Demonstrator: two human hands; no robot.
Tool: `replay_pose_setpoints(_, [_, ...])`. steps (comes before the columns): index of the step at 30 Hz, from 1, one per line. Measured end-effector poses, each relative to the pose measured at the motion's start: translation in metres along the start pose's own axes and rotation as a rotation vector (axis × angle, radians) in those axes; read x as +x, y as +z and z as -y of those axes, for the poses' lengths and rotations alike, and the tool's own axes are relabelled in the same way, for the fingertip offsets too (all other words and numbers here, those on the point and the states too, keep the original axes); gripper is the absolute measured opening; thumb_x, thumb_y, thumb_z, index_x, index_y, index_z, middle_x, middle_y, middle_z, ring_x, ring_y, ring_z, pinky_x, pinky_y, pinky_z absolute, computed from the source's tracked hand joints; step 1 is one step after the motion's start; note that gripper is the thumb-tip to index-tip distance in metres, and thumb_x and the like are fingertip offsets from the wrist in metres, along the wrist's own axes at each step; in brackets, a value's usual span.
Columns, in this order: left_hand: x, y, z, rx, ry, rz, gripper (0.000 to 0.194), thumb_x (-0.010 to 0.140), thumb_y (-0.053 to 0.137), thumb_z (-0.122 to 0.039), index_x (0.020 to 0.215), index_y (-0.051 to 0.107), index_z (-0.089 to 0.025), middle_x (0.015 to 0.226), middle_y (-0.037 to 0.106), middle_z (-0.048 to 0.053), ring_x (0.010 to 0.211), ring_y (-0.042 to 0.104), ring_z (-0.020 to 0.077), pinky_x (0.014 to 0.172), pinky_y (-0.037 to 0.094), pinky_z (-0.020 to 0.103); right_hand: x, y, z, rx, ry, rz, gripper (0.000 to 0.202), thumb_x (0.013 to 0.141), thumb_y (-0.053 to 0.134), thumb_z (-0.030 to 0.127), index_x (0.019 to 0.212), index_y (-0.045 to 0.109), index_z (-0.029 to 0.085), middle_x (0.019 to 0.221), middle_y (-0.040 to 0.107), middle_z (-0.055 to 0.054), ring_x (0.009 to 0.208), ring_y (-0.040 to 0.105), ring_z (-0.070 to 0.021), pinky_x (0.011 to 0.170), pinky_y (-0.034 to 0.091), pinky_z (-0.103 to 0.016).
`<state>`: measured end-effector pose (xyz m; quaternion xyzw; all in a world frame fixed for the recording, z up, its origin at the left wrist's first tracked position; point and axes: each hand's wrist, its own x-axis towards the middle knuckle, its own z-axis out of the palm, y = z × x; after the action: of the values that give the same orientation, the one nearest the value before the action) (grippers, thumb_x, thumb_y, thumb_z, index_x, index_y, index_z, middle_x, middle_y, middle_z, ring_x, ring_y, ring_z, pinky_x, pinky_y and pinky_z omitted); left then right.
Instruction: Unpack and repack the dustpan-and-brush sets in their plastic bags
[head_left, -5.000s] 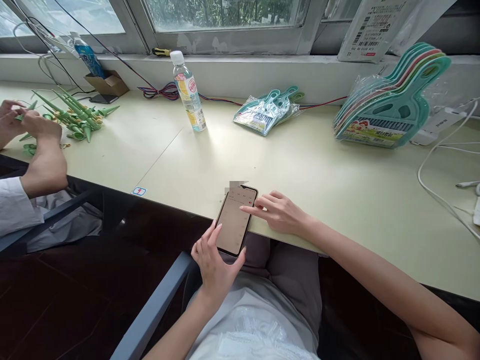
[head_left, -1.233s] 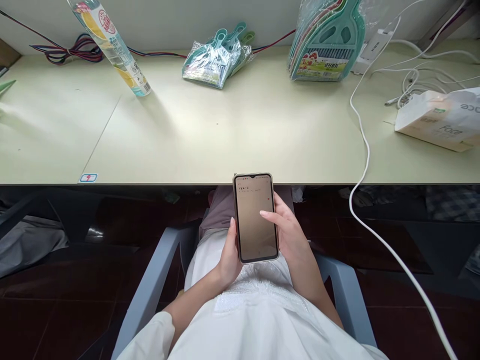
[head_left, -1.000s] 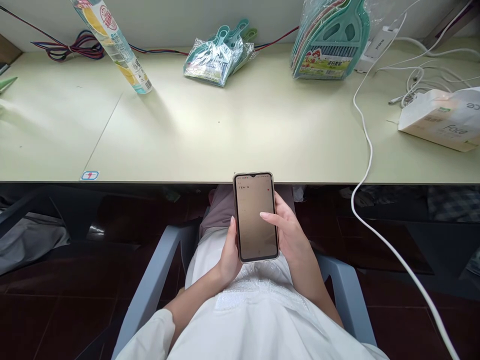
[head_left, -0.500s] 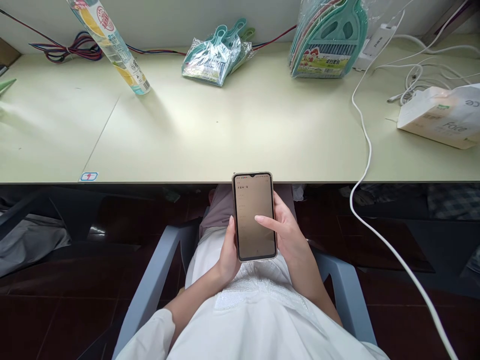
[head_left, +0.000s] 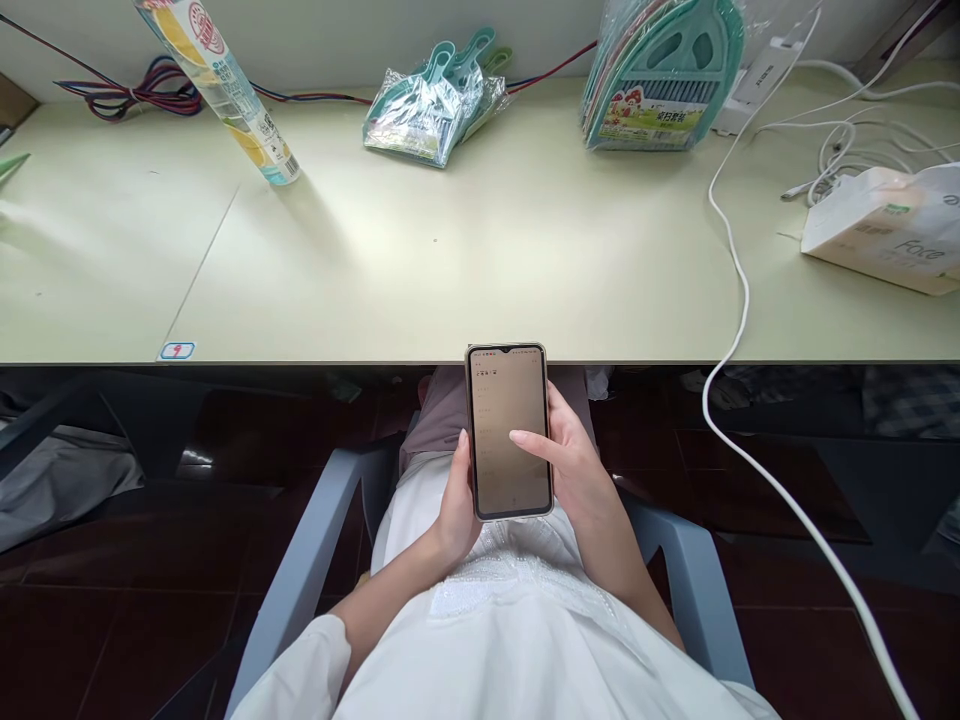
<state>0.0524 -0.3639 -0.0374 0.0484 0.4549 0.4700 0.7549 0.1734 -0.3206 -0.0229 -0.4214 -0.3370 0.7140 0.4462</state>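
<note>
A smartphone (head_left: 510,470) with a lit, tan screen is held upright above my lap, its top edge reaching the desk's front edge. My left hand (head_left: 456,510) grips its left side, the thumb along the edge and the other fingers hidden behind. On the other side, my right hand (head_left: 576,465) holds the phone with its thumb stretched over the middle of the screen. Whether the thumb touches the glass I cannot tell. Small lines of text show near the top of the screen, too faint to read.
Across the desk (head_left: 450,290) stand a tall patterned cylinder (head_left: 232,100), wrapped dustpan-and-brush sets (head_left: 427,110), a larger wrapped stack (head_left: 660,90) and a tissue pack (head_left: 885,230). A white cable (head_left: 739,290) hangs over the front edge at right. Blue-grey chair arms (head_left: 300,570) flank me.
The view has shifted very slightly, and the lines on the phone screen look a little different. Both hands keep the same hold.
</note>
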Motion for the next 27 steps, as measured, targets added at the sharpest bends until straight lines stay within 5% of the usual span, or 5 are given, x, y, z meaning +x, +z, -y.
replay_pose_setpoints(27, [-0.0002, 0.0021, -0.0004, -0.014, 0.007, -0.001, 0.059, 0.090, 0.046, -0.059, 0.132, 0.060, -0.019, 0.119, 0.070, 0.010, 0.118, 0.061, 0.0258, 0.105, 0.043, 0.035, -0.0003, -0.0027, -0.0014, -0.003, -0.002, 0.017, 0.067, 0.069, 0.076, 0.031, 0.130, 0.048, 0.029, 0.132, 0.060, -0.005, 0.121, 0.057, -0.0254, 0.102, 0.048, -0.041])
